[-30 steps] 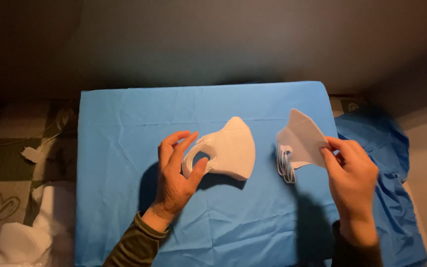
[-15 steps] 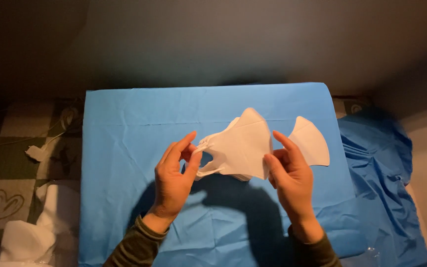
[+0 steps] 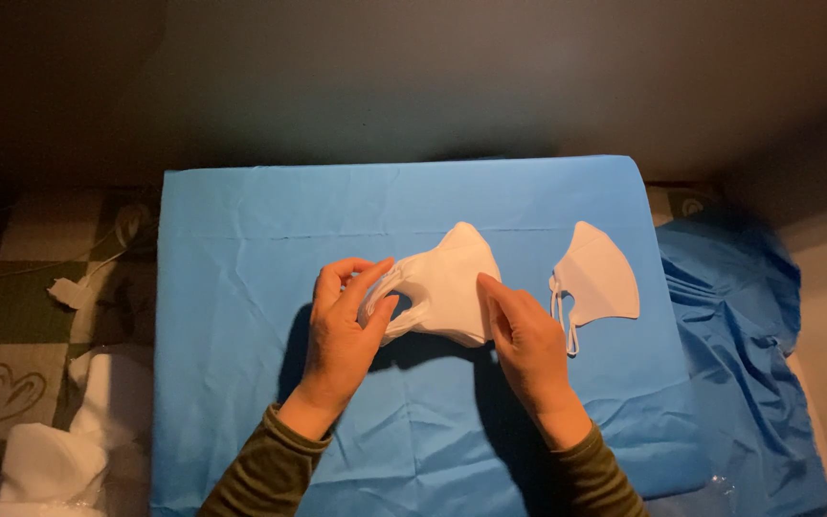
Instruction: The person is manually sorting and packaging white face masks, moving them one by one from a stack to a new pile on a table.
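A white folded face mask [image 3: 444, 282] is held just above the blue cloth-covered table [image 3: 241, 230], near its middle. My left hand [image 3: 345, 330] pinches the mask's left end, where the ear loop is. My right hand [image 3: 525, 345] touches the mask's lower right edge with its fingertips. A second white folded mask [image 3: 597, 278] lies flat on the cloth to the right, its ear loops hanging toward me, with neither hand on it.
Crumpled blue fabric [image 3: 739, 364] lies off the table's right edge. On the left is a checked green and cream floor covering [image 3: 11, 316] with white material [image 3: 59, 450] piled at the lower left. A dark wall runs behind the table.
My right hand let go of the second mask, left it on the cloth at the right, and moved left to the mask in my left hand.
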